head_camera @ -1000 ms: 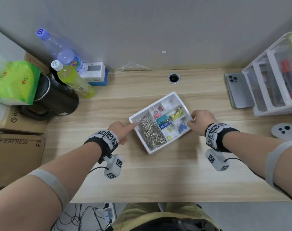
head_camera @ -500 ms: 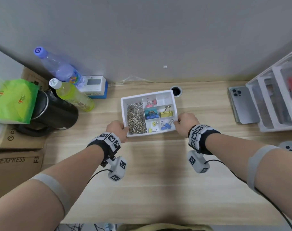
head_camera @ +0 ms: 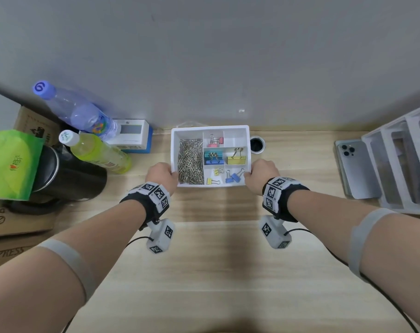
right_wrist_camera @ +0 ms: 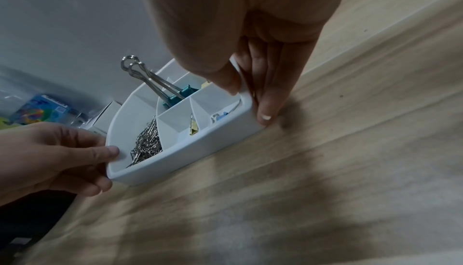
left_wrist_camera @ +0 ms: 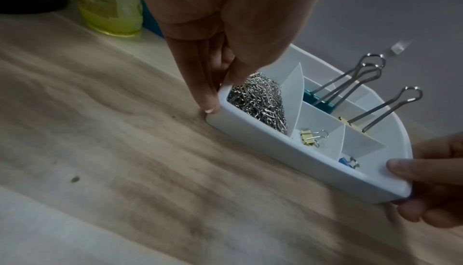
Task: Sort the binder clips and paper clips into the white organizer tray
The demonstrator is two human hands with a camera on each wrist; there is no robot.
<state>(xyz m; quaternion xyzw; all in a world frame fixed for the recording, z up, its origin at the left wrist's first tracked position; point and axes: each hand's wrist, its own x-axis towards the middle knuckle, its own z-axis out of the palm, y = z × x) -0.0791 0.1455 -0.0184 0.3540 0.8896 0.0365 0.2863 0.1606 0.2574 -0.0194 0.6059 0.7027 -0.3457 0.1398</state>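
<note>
The white organizer tray (head_camera: 210, 129) stands square against the back wall of the wooden desk. Its long left compartment holds a heap of silver paper clips (head_camera: 190, 162). The other compartments hold binder clips: pink (head_camera: 213, 142), teal (head_camera: 212, 158), large yellow (head_camera: 236, 158), small yellow (head_camera: 213, 180) and blue (head_camera: 233, 177). My left hand (head_camera: 161, 174) pinches the tray's near left corner (left_wrist_camera: 220, 95), thumb on the rim and fingers down the outer wall. My right hand (head_camera: 260, 173) pinches the near right corner (right_wrist_camera: 246, 98) the same way.
Left of the tray stand a yellow-green bottle (head_camera: 96, 152), a clear water bottle (head_camera: 77, 111), a blue-and-white box (head_camera: 132, 137) and a black kettle (head_camera: 65, 174) with a green bag (head_camera: 9, 162). A cable hole (head_camera: 257, 145) lies just right of the tray; a phone (head_camera: 356, 167) and clear drawer unit (head_camera: 405, 162) lie further right.
Both hands turned the tray from a diagonal to square and slid it away to the back wall. The left hand went from pointing at its corner to pinching it.
</note>
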